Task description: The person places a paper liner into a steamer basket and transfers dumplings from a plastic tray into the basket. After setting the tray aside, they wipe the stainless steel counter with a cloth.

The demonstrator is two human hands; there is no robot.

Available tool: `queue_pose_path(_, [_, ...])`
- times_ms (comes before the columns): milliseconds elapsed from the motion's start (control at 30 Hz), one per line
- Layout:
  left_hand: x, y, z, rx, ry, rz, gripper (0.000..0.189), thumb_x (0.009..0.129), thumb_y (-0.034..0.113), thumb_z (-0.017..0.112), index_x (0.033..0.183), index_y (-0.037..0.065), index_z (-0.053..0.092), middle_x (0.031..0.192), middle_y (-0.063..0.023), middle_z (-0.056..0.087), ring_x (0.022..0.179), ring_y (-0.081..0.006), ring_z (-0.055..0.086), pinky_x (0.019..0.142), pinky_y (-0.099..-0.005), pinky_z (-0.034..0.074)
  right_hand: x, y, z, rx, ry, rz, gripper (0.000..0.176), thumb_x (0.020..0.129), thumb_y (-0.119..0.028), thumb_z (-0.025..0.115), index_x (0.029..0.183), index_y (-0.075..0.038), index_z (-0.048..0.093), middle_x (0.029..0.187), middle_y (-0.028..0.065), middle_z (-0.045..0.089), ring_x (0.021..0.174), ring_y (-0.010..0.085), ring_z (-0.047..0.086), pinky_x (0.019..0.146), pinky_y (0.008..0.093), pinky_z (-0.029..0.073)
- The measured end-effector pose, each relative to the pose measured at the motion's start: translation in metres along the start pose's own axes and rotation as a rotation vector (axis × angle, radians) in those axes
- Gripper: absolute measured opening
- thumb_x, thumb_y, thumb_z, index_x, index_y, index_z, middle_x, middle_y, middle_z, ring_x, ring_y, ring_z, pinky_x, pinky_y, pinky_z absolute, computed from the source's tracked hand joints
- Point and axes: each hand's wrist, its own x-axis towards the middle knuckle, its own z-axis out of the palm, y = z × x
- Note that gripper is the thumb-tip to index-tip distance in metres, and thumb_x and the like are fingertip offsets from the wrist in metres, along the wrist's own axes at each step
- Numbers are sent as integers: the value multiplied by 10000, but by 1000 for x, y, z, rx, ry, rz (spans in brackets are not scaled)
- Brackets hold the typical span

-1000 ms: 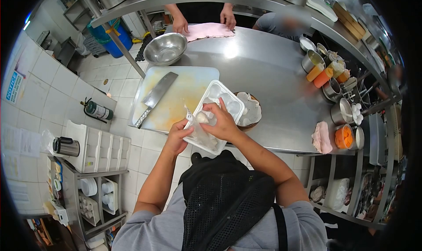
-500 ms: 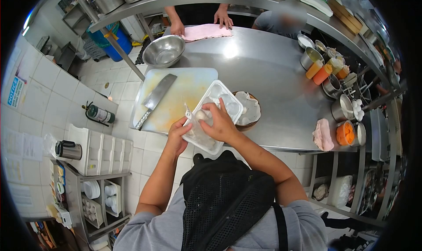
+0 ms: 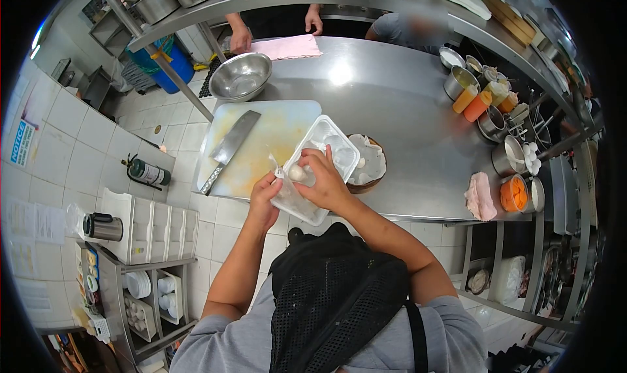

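A white rectangular tray (image 3: 354, 154) lies slanted beneath my hands, over the cutting board's right edge, with rounded white pieces and clear plastic inside. My right hand (image 3: 324, 182) reaches over the tray, its fingers closed around a small round white dough ball (image 3: 297, 172). At the tray's near left side, my left hand (image 3: 264, 200) pinches a clear plastic bag (image 3: 285, 195) that bunches up near the fingertips. Just right of the tray is a round brown steamer basket (image 3: 384, 167) lined with white paper, with a small white piece in it.
A cleaver (image 3: 236, 138) rests on the white cutting board (image 3: 297, 115), beside a steel bowl (image 3: 240, 77). Across the steel table (image 3: 405, 105), another person's hand (image 3: 241, 39) is at a pink cloth (image 3: 287, 47). Sauce bottles (image 3: 477, 106) and pots line the right side.
The co-worker's hand at right has lifted off the pink cloth. My right hand and the dough ball have shifted slightly; the ball shows more clearly. The camera view has moved a little.
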Motion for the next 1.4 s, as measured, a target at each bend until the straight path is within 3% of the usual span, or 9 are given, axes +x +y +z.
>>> queue_pose_path(567, [5, -7, 8, -11, 80, 75, 424, 967, 256, 577, 1273, -31, 517, 1179, -91, 592, 1100, -178, 546, 961, -328, 414, -7, -19, 5, -150, 218, -86, 496, 711, -187, 778, 1113, -67, 513, 1116, 108, 586, 1158, 300, 513, 1061, 506, 221])
queue_pose_path(733, [2, -10, 9, -63, 123, 32, 408, 971, 247, 566, 1268, -30, 524, 1172, -96, 600, 1087, -182, 555, 957, -331, 418, -9, -25, 4, -85, 157, -41, 564, 714, -144, 762, 1198, -35, 493, 1022, 133, 579, 962, 325, 557, 908, 447, 366])
queue_pose_path(867, [0, -14, 6, -61, 119, 24, 408, 971, 247, 561, 1269, -30, 526, 1169, -100, 604, 1083, -185, 562, 952, -332, 423, -11, -21, 9, -82, 157, 23, 562, 739, -80, 744, 1234, -32, 484, 1017, 123, 575, 947, 278, 576, 863, 396, 439])
queue_pose_path(1067, [-7, -15, -17, -71, 112, 22, 405, 981, 286, 518, 1260, -7, 533, 1151, -96, 614, 1070, -204, 576, 956, -360, 431, -9, -3, 1, 480, 185, 337, 466, 816, -79, 671, 1233, -17, 472, 1001, 103, 605, 869, 195, 599, 761, 343, 492])
queue_pose_path(1133, [-6, -25, -61, -299, -31, 49, 423, 988, 313, 475, 1284, 13, 516, 1136, -98, 619, 1074, -222, 582, 965, -379, 435, -5, 13, -27, 987, 220, 583, 447, 825, -93, 673, 1227, -22, 489, 999, 64, 609, 849, 137, 594, 746, 298, 494])
queue_pose_path(1233, [-18, 8, -51, -333, 105, -3, 468, 995, 352, 437, 1308, 8, 491, 1149, -114, 615, 1099, -255, 576, 993, -420, 427, 0, 25, -84, 1146, 232, 637, 408, 830, -93, 656, 1210, -39, 515, 1020, 65, 613, 858, 129, 595, 756, 282, 490])
queue_pose_path(1267, [-24, 21, -43, -349, 178, 0, 479, 996, 363, 434, 1305, 2, 491, 1159, -118, 612, 1103, -263, 576, 1000, -433, 423, 1, 33, -96, 1142, 231, 641, 408, 830, -93, 656, 1210, -39, 515, 1020, 65, 613, 858, 129, 595, 756, 282, 490])
queue_pose_path(1333, [-28, 29, -45, -358, 233, 8, 499, 997, 388, 429, 1290, -9, 503, 1175, -127, 610, 1114, -279, 572, 1007, -449, 419, 1, 46, -115, 378, 60, 723, 315, 840, -61, 606, 1149, -46, 552, 1001, 99, 617, 876, 185, 593, 765, 318, 493])
queue_pose_path(1400, [-31, 31, -59, -374, 248, 42, 512, 997, 399, 431, 1294, -12, 501, 1210, -134, 599, 1137, -289, 563, 1015, -453, 416, 2, 56, -124, 117, -22, 671, 353, 819, -57, 599, 1167, -50, 541, 1034, 134, 614, 930, 244, 599, 808, 354, 489])
